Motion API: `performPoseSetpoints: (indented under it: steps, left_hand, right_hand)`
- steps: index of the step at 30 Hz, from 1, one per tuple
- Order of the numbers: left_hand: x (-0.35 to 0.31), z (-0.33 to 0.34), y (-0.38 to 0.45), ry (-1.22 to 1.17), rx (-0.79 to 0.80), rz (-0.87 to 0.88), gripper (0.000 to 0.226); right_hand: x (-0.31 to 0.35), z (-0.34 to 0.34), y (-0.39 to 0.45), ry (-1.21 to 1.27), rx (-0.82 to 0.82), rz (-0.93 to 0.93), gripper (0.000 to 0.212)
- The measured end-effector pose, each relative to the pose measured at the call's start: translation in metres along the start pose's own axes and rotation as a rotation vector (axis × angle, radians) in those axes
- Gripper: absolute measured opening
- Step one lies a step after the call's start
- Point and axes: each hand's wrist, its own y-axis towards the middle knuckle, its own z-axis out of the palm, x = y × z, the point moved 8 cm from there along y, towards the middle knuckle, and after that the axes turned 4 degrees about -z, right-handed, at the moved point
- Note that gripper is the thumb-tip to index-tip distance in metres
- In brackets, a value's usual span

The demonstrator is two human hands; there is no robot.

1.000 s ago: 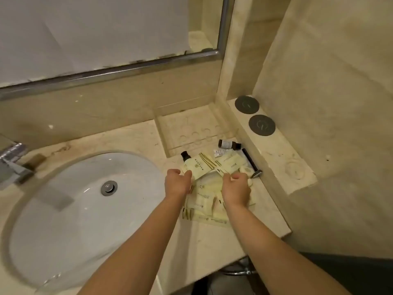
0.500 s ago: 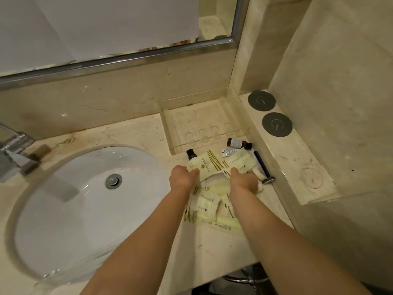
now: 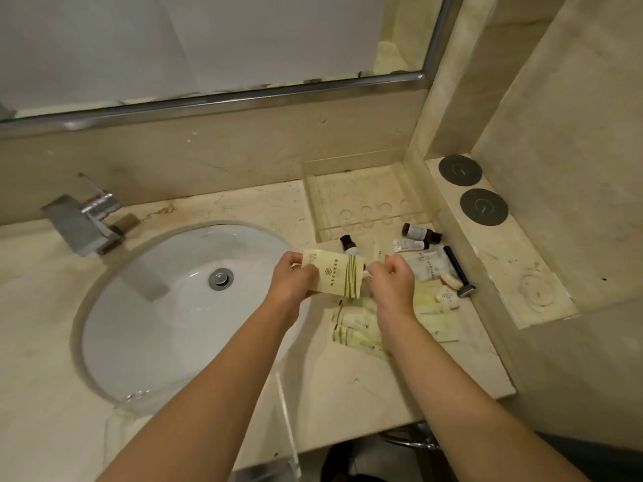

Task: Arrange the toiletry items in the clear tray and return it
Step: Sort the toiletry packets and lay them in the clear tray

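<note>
Beige marble walls and a mirror (image 3: 208, 46) back the table (image 3: 348, 387), with a white sink (image 3: 174, 307) at 9 o'clock and a tap (image 3: 83, 224) beyond it. At 12 o'clock a clear tray (image 3: 362, 200) sits against the wall with nothing inside it. Toiletries lie loose just below it: pale packets (image 3: 358, 325), two dark bottles (image 3: 419, 233), a razor (image 3: 457, 271), a small tube (image 3: 409, 245). Both hands grip one packet (image 3: 335, 274) above the pile, the left hand (image 3: 290, 283) and right hand (image 3: 391, 281) each curled round an end. Two dark discs (image 3: 482, 207) rest on the ledge (image 3: 515, 269) at 2 o'clock.
</note>
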Motion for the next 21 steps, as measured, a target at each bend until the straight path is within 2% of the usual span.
performPoseSetpoints:
  steps: [4,7,9,11,14,16,18,21]
  left_hand:
    - [-0.002,-0.039,-0.026,0.001,0.051,0.038,0.024]
    - [0.001,-0.076,-0.041,0.039,0.067,0.058,0.028]
    - [0.003,-0.100,-0.052,0.053,0.067,0.076,0.032]
    - [0.005,-0.125,-0.065,0.041,0.048,0.080,0.035]
    - [0.015,-0.160,-0.075,0.078,0.019,0.053,0.023]
    - [0.023,-0.182,-0.080,0.204,0.013,0.055,0.008]
    - [0.029,-0.200,-0.085,0.352,0.030,0.091,0.006]
    - [0.041,-0.216,-0.090,0.531,0.121,0.149,0.015]
  right_hand:
    - [0.001,0.039,-0.043,-0.067,0.189,-0.026,0.037]
    - [-0.007,0.065,-0.076,-0.065,0.340,-0.013,0.027]
    - [-0.016,0.077,-0.093,-0.074,0.369,-0.011,0.020]
    - [-0.023,0.087,-0.109,-0.105,0.326,-0.038,0.008]
    - [-0.032,0.101,-0.134,-0.127,0.329,-0.052,0.040]
    - [-0.036,0.108,-0.149,-0.156,0.373,-0.074,0.057]
    - [-0.042,0.113,-0.162,-0.161,0.399,-0.064,0.056]
    - [-0.065,0.113,-0.177,-0.139,0.364,0.065,0.039]
